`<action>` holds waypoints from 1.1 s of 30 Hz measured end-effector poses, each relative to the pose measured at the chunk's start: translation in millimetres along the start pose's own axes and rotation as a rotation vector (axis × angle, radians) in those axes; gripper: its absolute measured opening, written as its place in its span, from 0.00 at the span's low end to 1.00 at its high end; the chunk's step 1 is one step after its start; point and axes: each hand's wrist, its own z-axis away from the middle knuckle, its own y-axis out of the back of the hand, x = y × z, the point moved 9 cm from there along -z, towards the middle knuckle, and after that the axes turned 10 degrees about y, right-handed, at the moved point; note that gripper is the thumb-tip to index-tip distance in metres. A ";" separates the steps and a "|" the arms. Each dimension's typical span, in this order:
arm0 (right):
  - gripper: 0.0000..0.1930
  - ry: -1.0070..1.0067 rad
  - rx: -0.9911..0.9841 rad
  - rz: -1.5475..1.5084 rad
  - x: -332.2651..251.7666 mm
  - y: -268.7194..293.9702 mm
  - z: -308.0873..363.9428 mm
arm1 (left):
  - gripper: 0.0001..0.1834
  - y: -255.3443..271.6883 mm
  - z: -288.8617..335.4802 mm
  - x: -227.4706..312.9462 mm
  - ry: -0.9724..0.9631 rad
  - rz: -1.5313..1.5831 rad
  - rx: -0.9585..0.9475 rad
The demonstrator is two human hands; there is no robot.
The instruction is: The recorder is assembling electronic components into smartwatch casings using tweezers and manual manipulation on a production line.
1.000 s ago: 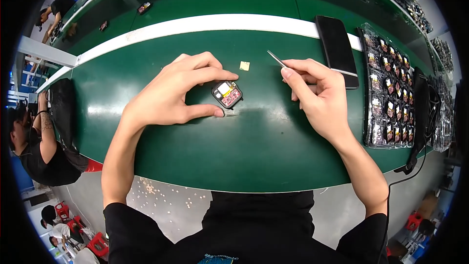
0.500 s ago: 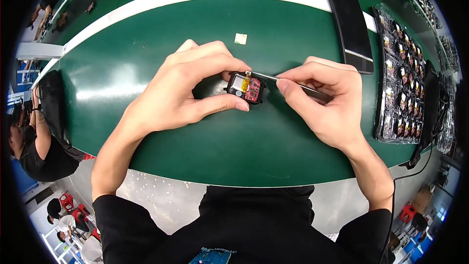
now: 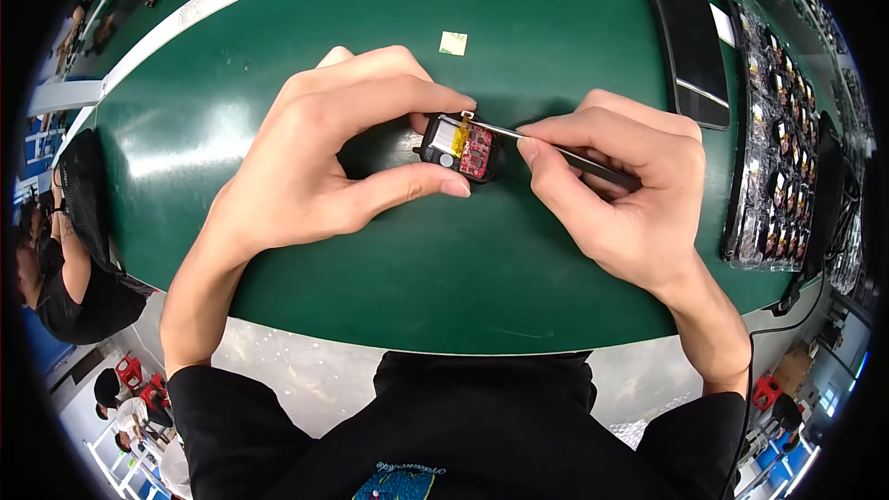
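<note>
An opened black watch case [image 3: 457,145] is held at the middle of the table, its inside facing up. In it lie a red circuit board [image 3: 477,150], a silver battery-like block, a strip of yellow tape and a small round grey part. My left hand [image 3: 343,143] grips the case between thumb below and index finger above. My right hand [image 3: 616,176] holds metal tweezers [image 3: 574,159] like a pen. Their tips reach the top of the case, beside a small white connector [image 3: 468,115] close to my left index fingertip. Whether the tips pinch it I cannot tell.
A small pale sticker [image 3: 453,43] lies beyond the case. To the right are a black phone-like slab [image 3: 685,37] and a clear plastic tray [image 3: 778,148] holding several similar watch parts. A black bag [image 3: 88,194] sits by the left edge, with another person [image 3: 79,278] beyond it.
The tweezer tips have moved over the case's top edge, and the tweezers lie along a different slant. The whole view has shifted slightly. My left hand keeps its hold on the case.
</note>
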 end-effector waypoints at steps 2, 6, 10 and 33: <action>0.03 0.014 0.022 -0.009 0.5 -0.2 0.5 | 0.30 1.3 0.6 1.1 0.022 -0.049 0.009; 0.06 0.051 0.051 0.008 -1.8 4.6 2.4 | 0.31 2.5 -0.1 1.8 0.071 -0.047 0.004; 0.08 0.132 0.052 0.105 -9.0 5.1 3.8 | 0.31 3.7 -1.7 -1.7 0.106 0.027 0.028; 0.13 0.292 0.078 0.200 -19.5 -2.5 7.2 | 0.26 3.2 -3.3 -0.4 0.078 0.007 0.030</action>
